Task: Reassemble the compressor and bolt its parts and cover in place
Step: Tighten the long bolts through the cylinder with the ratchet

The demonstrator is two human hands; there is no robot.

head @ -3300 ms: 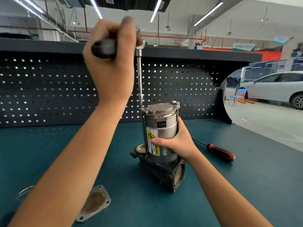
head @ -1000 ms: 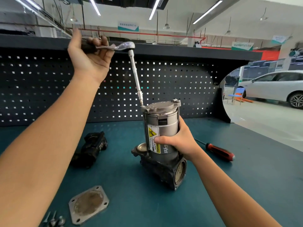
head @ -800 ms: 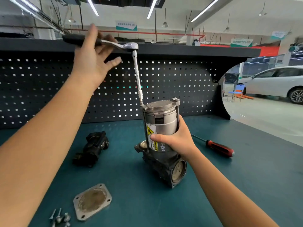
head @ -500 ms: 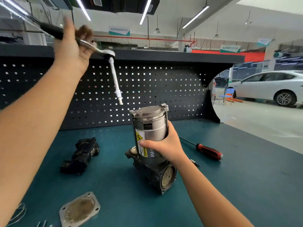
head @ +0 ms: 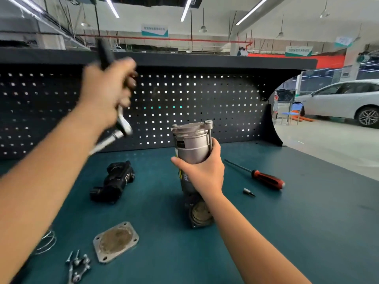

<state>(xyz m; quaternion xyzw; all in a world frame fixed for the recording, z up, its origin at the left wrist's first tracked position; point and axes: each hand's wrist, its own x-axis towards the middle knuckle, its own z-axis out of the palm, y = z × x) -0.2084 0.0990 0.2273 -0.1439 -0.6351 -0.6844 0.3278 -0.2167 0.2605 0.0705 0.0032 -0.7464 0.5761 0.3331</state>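
1. The compressor [head: 192, 148] stands upright near the middle of the teal desk [head: 297, 232]. Its silver cylinder is on top and its dark base is on the desk surface.
2. The right hand [head: 202, 173] is wrapped round the lower part of the silver cylinder, with the thumb on the left side and the fingers curled round the right side.
3. The left hand [head: 106, 93] is raised to the left of the compressor, in front of the pegboard [head: 205, 109], and is blurred. Its fingers are closed round a ratchet wrench [head: 123, 127].
4. The wrench's dark handle sticks up above the fist. Its silver head and extension bar hang below, slanting down to the left, apart from the compressor.
5. A black housing part [head: 114, 181] lies on the desk to the left of the compressor.
6. A square cover plate [head: 115, 241] with holes at its corners lies flat nearer the viewer.
7. A small heap of bolts [head: 78, 265] lies near and to the left of the plate.
8. A coil of wire [head: 46, 242] lies further left.
9. To the right of the compressor lies a screwdriver [head: 266, 178] with a red and black handle, its shaft pointing far and left.
10. A small bit [head: 248, 192] lies just near the screwdriver, apart from it.
11. At the far right, beyond the desk, stand a white car [head: 344, 101] and a blue chair [head: 291, 113].
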